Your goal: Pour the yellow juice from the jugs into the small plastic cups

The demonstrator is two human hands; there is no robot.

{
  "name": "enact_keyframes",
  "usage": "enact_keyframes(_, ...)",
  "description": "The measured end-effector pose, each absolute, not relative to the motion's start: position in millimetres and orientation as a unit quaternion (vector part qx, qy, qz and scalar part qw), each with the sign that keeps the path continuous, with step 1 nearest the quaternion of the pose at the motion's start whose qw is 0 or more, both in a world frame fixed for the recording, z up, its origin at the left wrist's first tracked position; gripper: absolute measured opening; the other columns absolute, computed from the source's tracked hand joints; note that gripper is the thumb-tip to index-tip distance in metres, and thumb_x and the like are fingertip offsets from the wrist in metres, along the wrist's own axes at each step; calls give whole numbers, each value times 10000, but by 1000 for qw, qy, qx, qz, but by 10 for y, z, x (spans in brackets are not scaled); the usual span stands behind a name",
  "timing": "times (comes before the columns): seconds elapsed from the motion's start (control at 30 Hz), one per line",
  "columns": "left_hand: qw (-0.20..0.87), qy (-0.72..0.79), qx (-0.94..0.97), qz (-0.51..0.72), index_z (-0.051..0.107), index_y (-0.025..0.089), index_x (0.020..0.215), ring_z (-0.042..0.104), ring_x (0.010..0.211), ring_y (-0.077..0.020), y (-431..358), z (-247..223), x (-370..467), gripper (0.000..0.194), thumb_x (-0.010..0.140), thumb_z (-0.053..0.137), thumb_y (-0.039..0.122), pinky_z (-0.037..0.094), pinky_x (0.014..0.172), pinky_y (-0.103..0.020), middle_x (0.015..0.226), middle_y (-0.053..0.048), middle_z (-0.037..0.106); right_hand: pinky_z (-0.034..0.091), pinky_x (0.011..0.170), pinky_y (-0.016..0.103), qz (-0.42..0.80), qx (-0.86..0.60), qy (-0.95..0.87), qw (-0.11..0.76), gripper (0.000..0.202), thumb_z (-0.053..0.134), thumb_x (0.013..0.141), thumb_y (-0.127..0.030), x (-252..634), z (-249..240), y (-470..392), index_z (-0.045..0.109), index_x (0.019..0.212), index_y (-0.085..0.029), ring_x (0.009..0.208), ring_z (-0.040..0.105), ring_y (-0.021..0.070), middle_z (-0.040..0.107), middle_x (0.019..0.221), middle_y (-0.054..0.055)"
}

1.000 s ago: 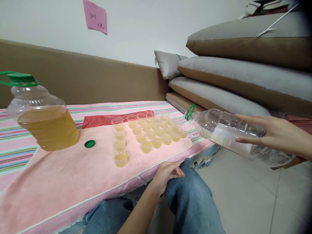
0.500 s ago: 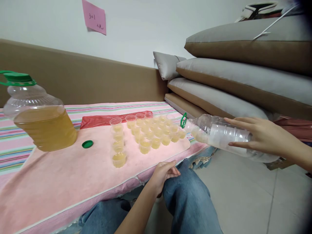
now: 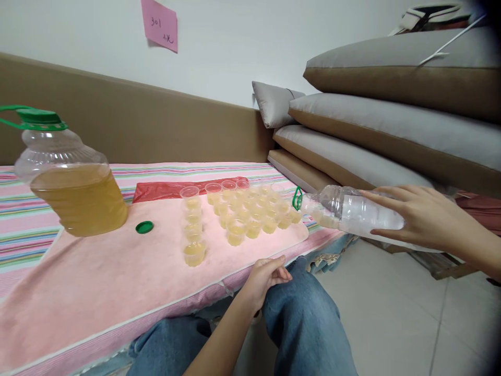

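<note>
My right hand (image 3: pixel 426 214) is wrapped round a clear plastic bottle (image 3: pixel 332 206) with a white label, tipped on its side over the right edge of the cups. Its green-ringed mouth points left, and a little yellowish liquid lies near the neck. My left hand (image 3: pixel 268 277) rests by my knee, fingers curled, and what it may hold is hidden. Several clear cups (image 3: pixel 236 232) of yellow liquid stand grouped on the pink cloth (image 3: pixel 129 277). Left of them is a row of similar cups (image 3: pixel 194 253).
A large jug (image 3: pixel 84 201) of yellow liquid with a green cap stands at the left. Near it lies a green lid (image 3: pixel 144 227). Red plastic (image 3: pixel 164 190) lies behind the cups. Grey and brown cushions (image 3: pixel 391 117) are stacked at the right.
The bottle is tilted slightly more level, its base raised a little. The view has shifted slightly, so the still things appear a bit further right. My left hand stays by my knee.
</note>
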State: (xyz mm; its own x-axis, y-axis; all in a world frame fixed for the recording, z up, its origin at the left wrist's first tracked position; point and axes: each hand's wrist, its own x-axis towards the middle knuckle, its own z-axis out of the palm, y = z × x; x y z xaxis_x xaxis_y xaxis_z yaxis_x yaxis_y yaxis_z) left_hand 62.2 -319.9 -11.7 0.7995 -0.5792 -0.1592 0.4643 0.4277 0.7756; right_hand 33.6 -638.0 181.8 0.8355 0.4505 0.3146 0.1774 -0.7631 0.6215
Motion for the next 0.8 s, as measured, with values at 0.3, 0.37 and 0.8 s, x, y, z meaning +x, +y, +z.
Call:
enact_keyframes(0.3, 847, -66, 427, -309, 589, 153, 454, 605, 606, -128, -3196, -114, 628, 465, 620, 781, 543, 457, 683, -246, 546, -37, 628, 450, 839, 463, 230, 897, 200, 320, 686, 496, 829, -650, 386, 1835, -6352, 515, 1371, -228, 1026, 602, 347, 634, 1232, 128)
enact_keyframes(0.37, 848, -66, 425, -309, 593, 153, 457, 606, 605, -128, -3198, -120, 630, 463, 620, 781, 544, 458, 685, -247, 542, -35, 625, 450, 829, 454, 233, 892, 208, 326, 667, 489, 839, -636, 390, 1845, -6333, 515, 1365, -227, 1025, 602, 343, 632, 1228, 130)
enact_keyframes(0.8, 856, -57, 411, -308, 592, 154, 455, 604, 606, -128, -3192, -109, 631, 457, 606, 791, 536, 457, 695, -258, 558, -40, 637, 439, 854, 461, 234, 885, 219, 336, 630, 491, 850, -593, 411, 1877, -6295, 518, 1358, -222, 1029, 597, 344, 626, 1220, 131)
